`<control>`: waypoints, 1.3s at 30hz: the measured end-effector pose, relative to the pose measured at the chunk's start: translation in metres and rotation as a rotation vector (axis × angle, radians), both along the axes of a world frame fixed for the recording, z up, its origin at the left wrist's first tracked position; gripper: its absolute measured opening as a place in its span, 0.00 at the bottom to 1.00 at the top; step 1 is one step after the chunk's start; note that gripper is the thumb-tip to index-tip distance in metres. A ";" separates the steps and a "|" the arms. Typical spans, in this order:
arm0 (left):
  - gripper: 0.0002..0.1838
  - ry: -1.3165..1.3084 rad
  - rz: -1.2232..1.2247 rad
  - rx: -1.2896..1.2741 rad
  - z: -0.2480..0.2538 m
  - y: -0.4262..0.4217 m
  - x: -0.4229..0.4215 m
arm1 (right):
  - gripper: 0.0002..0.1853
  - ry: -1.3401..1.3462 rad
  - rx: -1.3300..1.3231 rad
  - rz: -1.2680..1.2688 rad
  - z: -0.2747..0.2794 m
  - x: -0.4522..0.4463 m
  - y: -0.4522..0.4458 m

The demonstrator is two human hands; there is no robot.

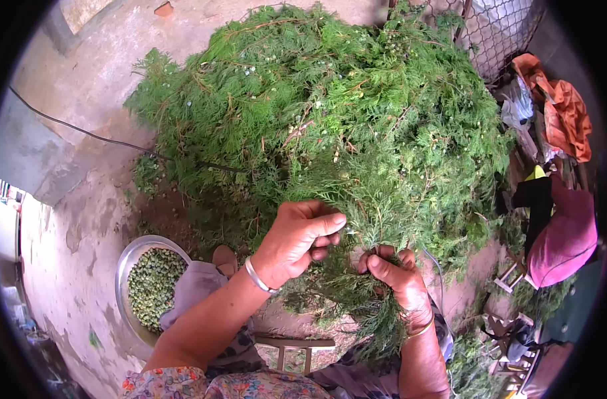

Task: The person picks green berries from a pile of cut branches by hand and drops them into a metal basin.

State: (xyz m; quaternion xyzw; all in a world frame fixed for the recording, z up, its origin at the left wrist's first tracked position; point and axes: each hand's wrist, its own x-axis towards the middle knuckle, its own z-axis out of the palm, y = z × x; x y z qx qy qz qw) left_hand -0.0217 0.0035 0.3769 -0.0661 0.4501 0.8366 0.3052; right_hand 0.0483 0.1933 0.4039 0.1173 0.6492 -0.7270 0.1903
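My left hand [300, 239], with a silver bangle on the wrist, is closed in a pinch beside the green sprigs. A small pale bit shows at its fingertips, too small to make out. My right hand [396, 274], wearing a thin gold bangle, grips a leafy evergreen branch [376, 318] that hangs down over my lap. Just beyond both hands rises a large heap of cut evergreen branches [250, 106], dotted with small pale cones. To the left, a round metal basin [122, 276] holds many small green cones [156, 282].
A black cable [84, 132] runs across the floor into the heap. At right are an orange cloth [566, 113], a maroon cloth [564, 233] and a small stool [512, 274]. Wire mesh [499, 30] stands at the back right. A wooden stool edge [293, 343] shows below me.
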 end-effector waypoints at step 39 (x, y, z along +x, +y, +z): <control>0.09 -0.088 0.212 -0.183 -0.017 0.023 0.017 | 0.08 0.277 0.117 -0.267 -0.025 0.001 -0.031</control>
